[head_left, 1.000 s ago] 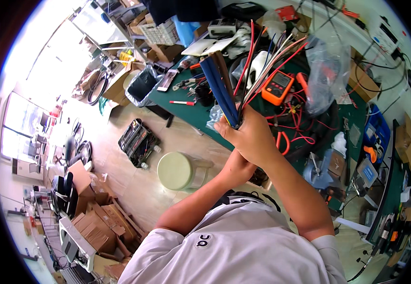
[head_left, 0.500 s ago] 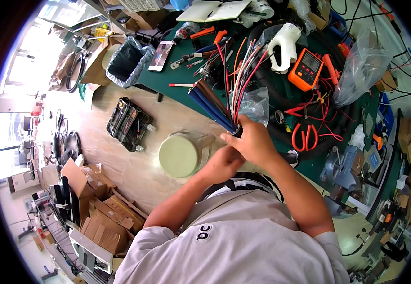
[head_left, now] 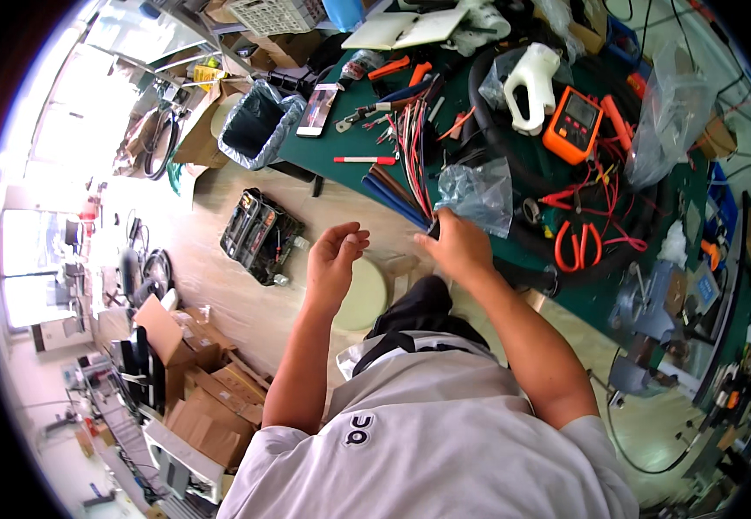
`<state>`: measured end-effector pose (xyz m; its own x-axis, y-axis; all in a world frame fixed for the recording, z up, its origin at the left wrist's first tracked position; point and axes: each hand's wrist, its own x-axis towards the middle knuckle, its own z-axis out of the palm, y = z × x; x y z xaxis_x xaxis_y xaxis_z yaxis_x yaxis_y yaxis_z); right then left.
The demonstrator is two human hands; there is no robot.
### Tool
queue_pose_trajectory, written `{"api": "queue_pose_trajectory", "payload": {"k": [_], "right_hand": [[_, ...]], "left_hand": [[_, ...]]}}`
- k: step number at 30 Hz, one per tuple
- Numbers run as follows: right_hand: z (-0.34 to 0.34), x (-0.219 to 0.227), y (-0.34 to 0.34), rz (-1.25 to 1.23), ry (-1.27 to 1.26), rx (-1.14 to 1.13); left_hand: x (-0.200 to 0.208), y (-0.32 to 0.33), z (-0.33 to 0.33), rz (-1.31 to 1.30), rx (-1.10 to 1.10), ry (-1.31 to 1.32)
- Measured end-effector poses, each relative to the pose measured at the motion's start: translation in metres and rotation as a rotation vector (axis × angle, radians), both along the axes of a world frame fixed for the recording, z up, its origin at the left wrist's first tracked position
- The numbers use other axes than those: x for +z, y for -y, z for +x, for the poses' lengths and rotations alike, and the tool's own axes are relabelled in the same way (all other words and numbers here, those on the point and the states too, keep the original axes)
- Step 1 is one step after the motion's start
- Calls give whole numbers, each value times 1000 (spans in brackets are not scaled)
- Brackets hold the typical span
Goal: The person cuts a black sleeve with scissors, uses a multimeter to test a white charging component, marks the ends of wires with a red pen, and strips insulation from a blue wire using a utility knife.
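A thick multi-core cable is gripped near its black sheath [head_left: 433, 227] by my right hand [head_left: 460, 246], fingers wrapped round it at the table's near edge. Out of the sheath fan thick blue wires [head_left: 394, 201], brown wires [head_left: 389, 181] and a bunch of thin red, white and pink wires [head_left: 414, 151], which reach over the table. My left hand [head_left: 334, 264] is raised apart from the cable, left of it and over the floor. Its fingers are loosely bent and parted, with nothing visible in them. A clear plastic bag [head_left: 479, 192] lies just beyond my right hand.
On the green table [head_left: 527, 246] are a red-and-white pen [head_left: 364, 160], a phone [head_left: 318, 110], an orange multimeter [head_left: 573, 126], a white handheld tool [head_left: 529, 86] and red-handled pliers [head_left: 578, 246]. A vise [head_left: 652, 303] stands right. A round stool [head_left: 362, 296], open toolbox [head_left: 259, 235] and lined bin [head_left: 259, 125] stand left.
My left hand has come off the cable and moved left and up, its fingers opening. My right hand keeps its hold. The thin wires now lie lower, against the tabletop.
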<state>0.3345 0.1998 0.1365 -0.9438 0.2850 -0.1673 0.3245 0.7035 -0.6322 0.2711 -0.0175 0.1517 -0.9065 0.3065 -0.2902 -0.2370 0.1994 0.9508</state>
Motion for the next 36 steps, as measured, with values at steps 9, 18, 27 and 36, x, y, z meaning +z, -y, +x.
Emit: {"api": "queue_pose_trajectory", "payload": {"k": [9, 18, 27, 36], "right_hand": [[-15, -56, 0, 313, -148, -32], [-11, -92, 14, 485, -67, -44], [-20, -127, 32, 874, -521, -287], [-33, -157, 62, 986, -719, -739]], "left_hand": [[-29, -15, -86, -518, -144, -414], [-131, -23, -228, -515, -607, -1169], [-156, -6, -270, -448, -776, -1334], [-147, -30, -251, -315, -728, -1423]]}}
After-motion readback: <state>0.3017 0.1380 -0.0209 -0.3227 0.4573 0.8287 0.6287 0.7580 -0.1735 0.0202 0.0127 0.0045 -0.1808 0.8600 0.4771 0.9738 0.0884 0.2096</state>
